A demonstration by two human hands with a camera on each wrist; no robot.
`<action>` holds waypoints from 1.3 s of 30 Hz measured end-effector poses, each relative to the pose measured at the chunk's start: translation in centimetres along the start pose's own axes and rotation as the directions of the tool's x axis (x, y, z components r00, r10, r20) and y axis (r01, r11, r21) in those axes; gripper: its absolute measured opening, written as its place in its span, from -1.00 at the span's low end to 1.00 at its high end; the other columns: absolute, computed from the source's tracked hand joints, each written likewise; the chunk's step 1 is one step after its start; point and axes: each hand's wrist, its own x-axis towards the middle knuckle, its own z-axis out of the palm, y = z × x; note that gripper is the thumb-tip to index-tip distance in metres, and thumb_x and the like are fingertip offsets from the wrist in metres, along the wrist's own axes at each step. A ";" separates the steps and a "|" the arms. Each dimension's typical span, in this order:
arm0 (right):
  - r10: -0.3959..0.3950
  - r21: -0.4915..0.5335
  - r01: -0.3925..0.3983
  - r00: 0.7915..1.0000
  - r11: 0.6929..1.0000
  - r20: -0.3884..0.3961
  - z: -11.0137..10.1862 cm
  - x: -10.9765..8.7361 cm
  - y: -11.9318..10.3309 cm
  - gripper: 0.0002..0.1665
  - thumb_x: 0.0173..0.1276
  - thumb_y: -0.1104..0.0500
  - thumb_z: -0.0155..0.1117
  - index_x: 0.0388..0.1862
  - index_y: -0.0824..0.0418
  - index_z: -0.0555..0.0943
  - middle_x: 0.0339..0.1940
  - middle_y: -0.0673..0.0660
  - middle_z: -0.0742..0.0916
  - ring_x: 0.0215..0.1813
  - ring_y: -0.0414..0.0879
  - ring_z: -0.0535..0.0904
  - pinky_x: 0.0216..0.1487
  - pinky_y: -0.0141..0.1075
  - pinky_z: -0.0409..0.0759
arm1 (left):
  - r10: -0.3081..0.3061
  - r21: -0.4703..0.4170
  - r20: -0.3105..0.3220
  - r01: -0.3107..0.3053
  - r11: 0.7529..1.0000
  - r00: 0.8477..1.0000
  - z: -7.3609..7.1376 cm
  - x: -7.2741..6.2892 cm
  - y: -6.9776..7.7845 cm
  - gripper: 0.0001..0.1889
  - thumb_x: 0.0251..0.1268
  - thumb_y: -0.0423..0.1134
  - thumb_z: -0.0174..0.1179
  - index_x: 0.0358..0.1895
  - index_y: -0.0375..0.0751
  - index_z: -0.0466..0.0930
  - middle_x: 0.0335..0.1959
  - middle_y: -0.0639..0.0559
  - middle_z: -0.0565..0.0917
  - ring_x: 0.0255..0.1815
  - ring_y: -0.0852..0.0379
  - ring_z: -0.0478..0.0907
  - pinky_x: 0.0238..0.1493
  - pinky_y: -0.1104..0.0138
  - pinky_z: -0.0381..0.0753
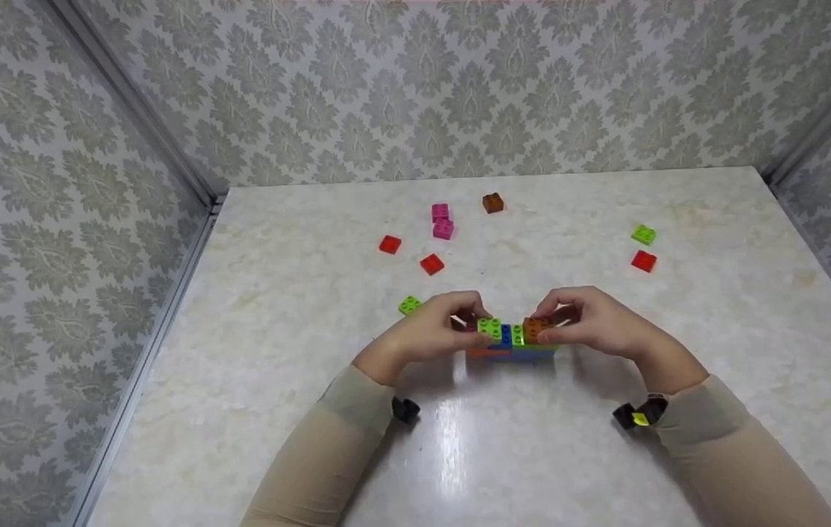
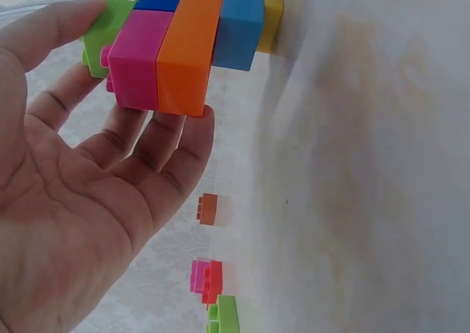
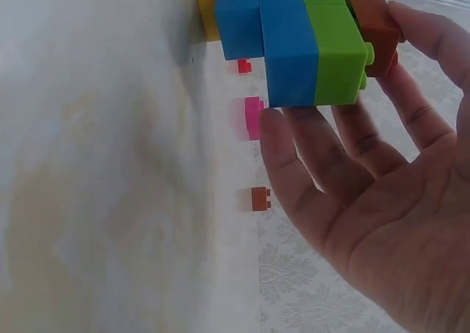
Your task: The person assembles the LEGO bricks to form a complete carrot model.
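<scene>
A stacked block of toy building bricks (image 1: 532,355) stands at the table's middle, between both hands. My left hand (image 1: 426,328) pinches a lime green brick (image 1: 490,329) on the block's top left; its other fingers curve behind. On the top right my right hand (image 1: 602,322) pinches a brown brick (image 1: 534,329) between thumb and finger. Below the lime brick, the left wrist view shows a pink brick (image 2: 137,61), an orange brick (image 2: 189,50) and a blue brick (image 2: 241,24). From the right wrist, a long lime brick (image 3: 338,61) lies over blue bricks (image 3: 290,54), with yellow (image 3: 208,13) lowest.
Loose bricks lie beyond the hands: pink (image 1: 443,230), brown (image 1: 493,203), and red (image 1: 432,264) ones. A lime brick (image 1: 409,304) is close to the left hand. Farther right sit another lime brick (image 1: 643,234) and a red one (image 1: 643,261). Patterned walls (image 1: 459,88) border the table.
</scene>
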 end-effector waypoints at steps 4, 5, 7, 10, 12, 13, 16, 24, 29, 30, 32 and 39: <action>0.004 0.039 -0.004 1.000 0.999 -0.023 0.3 0.1 0.3 -0.72 0.47 0.17 0.62 0.05 0.26 0.81 0.18 0.25 0.84 0.14 0.09 0.80 0.16 -0.30 0.76 | 0.004 -0.002 0.000 -0.004 1.000 1.000 0.0 0.1 0.0 -0.78 0.48 -0.14 0.51 -0.01 -0.09 0.69 0.14 0.03 0.80 0.08 0.15 0.68 0.23 0.20 0.75; 0.003 0.049 -0.002 1.000 0.999 -0.025 0.4 0.2 0.4 -0.72 0.47 0.18 0.61 0.05 0.28 0.80 0.16 0.22 0.85 0.14 0.06 0.80 0.17 -0.31 0.76 | 0.005 -0.003 0.001 -0.005 1.000 1.000 0.0 0.1 0.0 -0.78 0.48 -0.13 0.51 -0.01 -0.09 0.69 0.14 0.03 0.80 0.08 0.15 0.68 0.24 0.19 0.75; -0.006 0.064 0.008 1.000 0.998 -0.027 0.6 0.4 0.7 -0.71 0.48 0.19 0.60 0.06 0.32 0.78 0.12 0.16 0.85 0.14 -0.01 0.78 0.20 -0.33 0.73 | 0.005 -0.009 0.002 -0.005 1.000 1.000 0.0 0.0 0.0 -0.79 0.49 -0.14 0.51 -0.01 -0.09 0.70 0.15 0.02 0.81 0.09 0.14 0.68 0.26 0.16 0.75; -0.021 0.073 0.023 1.000 0.997 -0.019 0.8 0.5 1.1 -0.66 0.50 0.20 0.59 0.10 0.40 0.76 0.08 0.02 0.84 0.14 -0.07 0.76 0.23 -0.35 0.70 | 0.004 -0.011 0.004 -0.004 1.000 1.000 0.0 -0.1 -0.2 -0.79 0.49 -0.14 0.50 0.00 -0.08 0.70 0.15 0.01 0.81 0.09 0.13 0.68 0.28 0.13 0.75; -0.031 0.067 0.032 0.999 0.997 -0.012 0.9 0.6 1.1 -0.62 0.50 0.19 0.60 0.12 0.43 0.74 0.06 -0.04 0.84 0.13 -0.08 0.75 0.23 -0.34 0.68 | 0.005 -0.014 0.006 -0.005 1.000 1.000 0.0 -0.3 -0.2 -0.79 0.49 -0.17 0.50 0.01 -0.10 0.70 0.15 0.00 0.80 0.09 0.13 0.68 0.28 0.13 0.74; -0.032 0.069 0.033 0.999 0.997 -0.008 0.9 0.7 1.2 -0.61 0.50 0.19 0.60 0.12 0.44 0.74 0.06 -0.06 0.84 0.14 -0.08 0.75 0.24 -0.33 0.67 | 0.004 -0.015 0.007 -0.004 1.000 1.000 0.0 -0.3 -0.2 -0.79 0.50 -0.17 0.50 0.02 -0.09 0.70 0.15 0.00 0.80 0.09 0.13 0.68 0.28 0.13 0.74; -0.043 0.078 0.043 0.999 0.996 -0.006 0.9 0.7 1.2 -0.61 0.50 0.20 0.60 0.12 0.43 0.73 0.06 -0.07 0.83 0.13 -0.05 0.73 0.25 -0.30 0.66 | 0.010 -0.016 0.006 -0.009 1.000 1.000 0.0 -0.2 -0.3 -0.79 0.50 -0.16 0.50 0.03 -0.08 0.70 0.14 0.00 0.79 0.11 0.09 0.67 0.29 0.13 0.72; -0.052 0.107 0.052 0.999 0.993 -0.005 0.8 0.7 1.5 -0.67 0.52 0.23 0.57 0.12 0.39 0.72 0.06 -0.04 0.80 0.12 -0.08 0.70 0.24 -0.32 0.66 | 0.018 0.026 0.027 -0.019 0.999 0.999 -0.8 0.3 -0.4 -0.76 0.56 -0.05 0.47 0.09 -0.04 0.73 0.12 0.03 0.80 0.14 0.02 0.68 0.32 0.14 0.69; -0.051 0.125 0.052 0.999 0.991 -0.016 0.8 0.3 1.7 -0.73 0.50 0.25 0.57 0.07 0.34 0.73 0.05 -0.01 0.81 0.09 -0.10 0.71 0.21 -0.33 0.67 | -0.015 0.051 -0.090 0.019 0.999 0.996 -1.7 1.7 -0.5 -0.68 0.69 0.13 0.31 0.15 0.00 0.77 0.11 0.03 0.79 0.02 0.11 0.65 0.18 0.18 0.65; -0.054 0.127 0.056 0.998 0.990 -0.019 0.8 0.2 1.7 -0.75 0.50 0.25 0.57 0.05 0.31 0.74 0.05 0.01 0.81 0.09 -0.10 0.72 0.21 -0.32 0.66 | -0.028 0.055 -0.129 0.036 0.998 0.991 -1.9 2.0 -0.6 -0.65 0.71 0.16 0.29 0.16 0.00 0.76 0.12 0.03 0.79 0.00 0.10 0.65 0.16 0.18 0.64; -0.054 0.129 0.057 0.998 0.990 -0.021 0.9 0.3 1.7 -0.78 0.49 0.25 0.58 0.03 0.26 0.76 0.07 0.04 0.82 0.10 -0.09 0.72 0.23 -0.30 0.66 | -0.066 0.060 -0.204 0.080 0.995 0.977 -2.5 2.8 -0.8 -0.62 0.72 0.21 0.25 0.19 0.01 0.75 0.14 0.04 0.79 0.01 0.09 0.63 0.14 0.19 0.62; -0.046 0.125 0.047 0.999 0.991 -0.011 0.7 0.7 1.5 -0.76 0.50 0.22 0.58 0.06 0.26 0.77 0.09 0.01 0.81 0.14 -0.08 0.69 0.26 -0.29 0.64 | -0.219 0.037 -0.426 0.259 0.965 0.878 -4.5 6.0 -2.0 -0.57 0.66 0.24 0.31 0.23 0.01 0.66 0.15 0.03 0.72 0.11 0.01 0.58 0.18 0.15 0.64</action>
